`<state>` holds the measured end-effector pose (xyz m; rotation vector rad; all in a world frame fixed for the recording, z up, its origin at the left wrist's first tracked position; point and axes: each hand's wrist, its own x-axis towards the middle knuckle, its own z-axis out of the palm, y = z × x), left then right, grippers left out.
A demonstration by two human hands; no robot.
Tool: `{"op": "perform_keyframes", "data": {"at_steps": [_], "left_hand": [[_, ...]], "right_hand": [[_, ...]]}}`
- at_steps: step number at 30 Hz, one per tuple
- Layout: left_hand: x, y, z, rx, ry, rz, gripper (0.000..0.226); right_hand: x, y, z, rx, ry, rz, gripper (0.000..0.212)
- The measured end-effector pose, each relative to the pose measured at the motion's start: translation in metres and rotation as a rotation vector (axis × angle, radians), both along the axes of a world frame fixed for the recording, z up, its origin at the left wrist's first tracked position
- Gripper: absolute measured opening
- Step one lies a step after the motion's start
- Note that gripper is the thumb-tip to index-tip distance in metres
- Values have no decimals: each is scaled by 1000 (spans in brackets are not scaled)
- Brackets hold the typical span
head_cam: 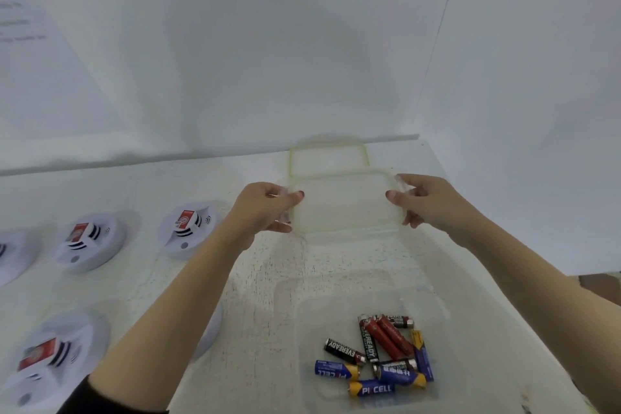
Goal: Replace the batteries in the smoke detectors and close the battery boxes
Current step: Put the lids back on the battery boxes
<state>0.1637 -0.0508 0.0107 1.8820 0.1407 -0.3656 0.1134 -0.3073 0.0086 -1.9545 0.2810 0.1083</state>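
Fingers of both hands on clear lid's side edges.

A white table with a faintly speckled, worn top runs up to a plain white wall. A sheet of paper with blurred, unreadable print is on the wall at the far left. At the right edge, a dark brownish patch shows beyond the table.

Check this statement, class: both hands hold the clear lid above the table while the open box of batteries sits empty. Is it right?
Not quite. The head view shows the left hand and right hand holding the clear lid, but the open box is not empty: loose batteries lie inside.
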Motion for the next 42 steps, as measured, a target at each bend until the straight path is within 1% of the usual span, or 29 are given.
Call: {"op": "perform_keyframes", "data": {"at_steps": [1,3,5,6,7,8,9,10,11,13,14,15,17,20,23,25,28,30,32,34,35,37,39,41,42], "left_hand": [[-1,1,-1,-15,15,-16,51],[-5,3,-3,-51,41,-52,54],[-8,3,-5,-32,31,-80,59],[-8,3,-7,49,-32,-101,64],[-7,4,-10,175,-156,-131,68],[-8,4,-12,307,-328,-175,71],[-9,4,-13,395,-511,-234,73],[-9,4,-14,428,-656,-321,77],[-9,3,-16,443,-736,-431,82],[-11,-2,-23,504,-762,-628,93],[-12,-4,-28,555,-763,-685,97],[-12,-6,-34,590,-788,-698,98],[-12,-7,-44,596,-885,-638,90],[-15,-9,-52,560,-979,-560,76],[-15,-12,-54,556,-1020,-536,69],[-15,-13,-54,526,-1010,-529,68],[-13,-12,-51,466,-910,-546,71],[-8,-8,-43,438,-824,-597,73],[0,-1,-32,478,-818,-649,73],[4,4,-21,585,-868,-662,73],[5,4,-17,629,-887,-654,75],[2,4,-12,653,-908,-616,79],[-3,3,-14,592,-889,-579,72],[-12,0,-20,503,-825,-568,62],[-19,-3,-24,482,-802,-581,66]], "right_hand": [[-1,-1,0,9,7,3,60],[-4,-2,-1,31,22,14,60],[-5,-2,-4,21,32,21,62],[-5,-1,-6,-46,12,21,64],[-5,-1,-8,-165,-37,20,65],[-5,-1,-10,-300,-126,32,65],[-6,-1,-10,-399,-239,75,64],[-6,-1,-9,-446,-336,156,66],[-6,-1,-8,-462,-385,264,70],[-5,0,-9,-518,-357,474,83],[-4,1,-12,-576,-333,541,87],[-3,2,-17,-632,-335,573,87],[-2,4,-25,-696,-402,559,79],[-4,6,-34,-707,-496,497,70],[-5,9,-39,-740,-560,459,68],[-6,10,-41,-763,-588,449,66],[-6,7,-35,-739,-549,469,65],[-6,2,-29,-709,-536,480,59],[-7,-4,-23,-651,-511,520,52],[-9,-9,-18,-587,-452,616,58],[-9,-11,-14,-588,-422,661,63],[-8,-13,-8,-665,-398,712,67],[-6,-12,-7,-741,-428,715,66],[-8,-4,-11,-788,-469,681,66],[-10,0,-14,-824,-517,646,67]]}}
